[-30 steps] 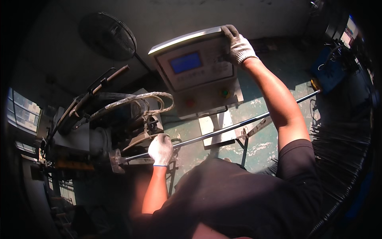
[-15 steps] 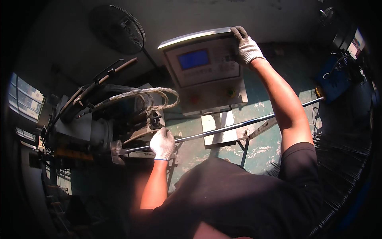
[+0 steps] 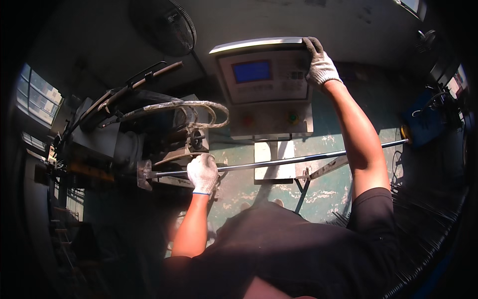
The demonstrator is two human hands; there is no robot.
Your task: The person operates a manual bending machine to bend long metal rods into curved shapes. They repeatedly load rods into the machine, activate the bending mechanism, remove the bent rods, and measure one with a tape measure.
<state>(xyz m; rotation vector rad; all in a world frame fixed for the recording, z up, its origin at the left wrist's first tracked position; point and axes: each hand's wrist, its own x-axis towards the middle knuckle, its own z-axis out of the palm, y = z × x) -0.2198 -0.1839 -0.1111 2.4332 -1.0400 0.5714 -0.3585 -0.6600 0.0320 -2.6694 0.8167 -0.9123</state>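
My left hand [image 3: 203, 173], in a white knit glove, is closed around a long shiny metal rod [image 3: 284, 160] near its left end. The rod reaches a clamp-like metal block [image 3: 144, 175] on the left. On the right it passes beneath my right forearm to a yellow ring [image 3: 405, 133] on a blue machine. My right hand [image 3: 321, 62], in a grey-and-white glove, grips the upper right corner of a control panel [image 3: 269, 92]. Its fingers lie over the top edge, and the thumb side is by the keys. A blue screen [image 3: 251, 71] glows on the panel.
A machine with looped hoses [image 3: 206, 105] stands at the left, and a black fan [image 3: 172, 27] behind it. Below the panel sit a red button [image 3: 247, 120] and a green one [image 3: 293, 118]. Many thin rods [image 3: 428, 214] lie at the right. A support arm [image 3: 328, 168] stands under the rod.
The whole view has shifted and turned slightly. Both hands keep their places, the left on the rod and the right on the panel corner.
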